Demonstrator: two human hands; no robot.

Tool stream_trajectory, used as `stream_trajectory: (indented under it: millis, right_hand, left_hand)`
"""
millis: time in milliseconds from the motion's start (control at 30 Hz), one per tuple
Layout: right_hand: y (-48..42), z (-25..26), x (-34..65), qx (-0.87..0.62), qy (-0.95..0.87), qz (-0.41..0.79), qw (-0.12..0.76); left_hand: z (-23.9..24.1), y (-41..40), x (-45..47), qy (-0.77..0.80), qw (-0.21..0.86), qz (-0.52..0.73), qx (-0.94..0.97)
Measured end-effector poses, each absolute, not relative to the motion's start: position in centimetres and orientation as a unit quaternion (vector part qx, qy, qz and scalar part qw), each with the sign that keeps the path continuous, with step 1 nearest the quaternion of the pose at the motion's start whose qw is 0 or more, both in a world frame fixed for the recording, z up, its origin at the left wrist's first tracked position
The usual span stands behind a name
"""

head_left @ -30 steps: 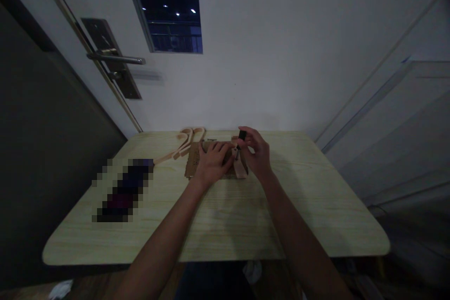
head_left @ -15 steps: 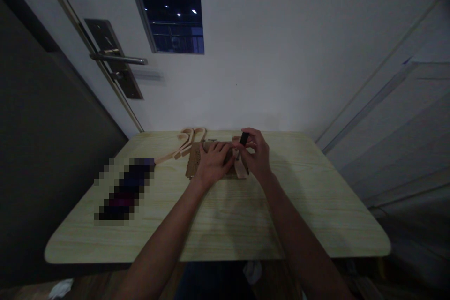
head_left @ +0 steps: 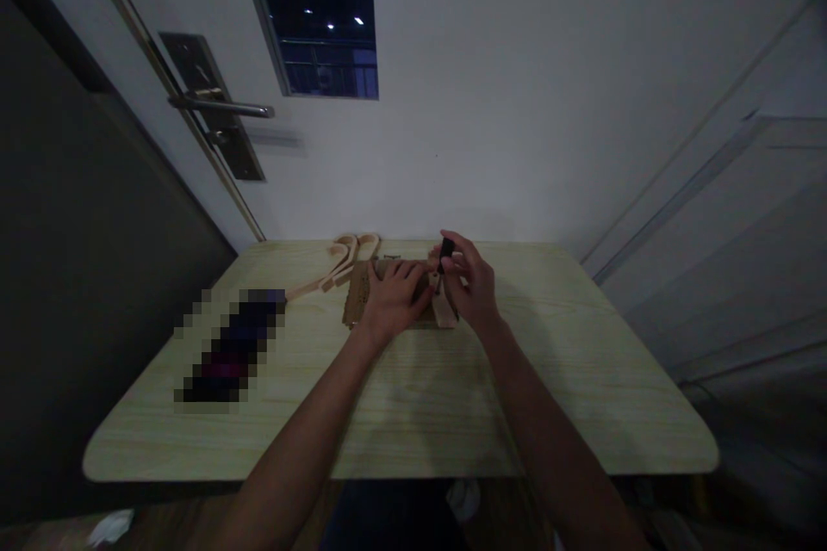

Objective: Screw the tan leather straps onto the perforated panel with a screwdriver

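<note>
My left hand (head_left: 393,300) lies palm down with its fingers spread on a flat brown wooden board (head_left: 355,301) near the far side of the table (head_left: 413,396). My right hand (head_left: 471,282) is closed in a pinch on a small black-handled tool (head_left: 444,251), held upright just right of my left fingers. A pale wooden strip (head_left: 443,312) lies on the board's right end, under my right hand. The tool's tip is hidden between my hands.
Curved pale wooden pieces (head_left: 339,263) lie at the table's back edge, left of the board. A blurred dark object (head_left: 229,346) rests on the table's left part. A door with a metal handle (head_left: 223,109) stands to the left, a white wall behind.
My right hand has shifted the black tool slightly, tilting it and bringing it closer to my left fingers. My left hand stays on the board.
</note>
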State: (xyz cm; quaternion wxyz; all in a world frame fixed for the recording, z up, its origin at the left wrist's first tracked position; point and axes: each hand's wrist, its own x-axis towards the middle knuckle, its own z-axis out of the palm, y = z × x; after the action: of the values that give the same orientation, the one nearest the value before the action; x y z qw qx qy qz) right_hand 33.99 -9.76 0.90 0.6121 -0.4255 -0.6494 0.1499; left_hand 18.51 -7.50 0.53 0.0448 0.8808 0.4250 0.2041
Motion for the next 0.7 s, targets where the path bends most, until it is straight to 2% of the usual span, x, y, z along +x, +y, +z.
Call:
stream_trajectory:
  millis: [267, 433, 700]
  right_hand:
    - [-9.34, 0.50, 34.12, -0.440, -0.643, 0.065, 0.623]
    - [-9.94, 0.76, 34.10, -0.423, -0.677, 0.082, 0.597]
    - [-9.87, 1.15, 33.96, -0.445, -0.637, 0.119, 0.619]
  left_hand:
    - [0.38, -7.38, 18.55, 0.427, 0.042, 0.206, 0.880]
    - [0.63, -7.53, 18.55, 0.428, 0.048, 0.205, 0.879]
    - [0.65, -7.57, 18.54, 0.429, 0.053, 0.203, 0.879]
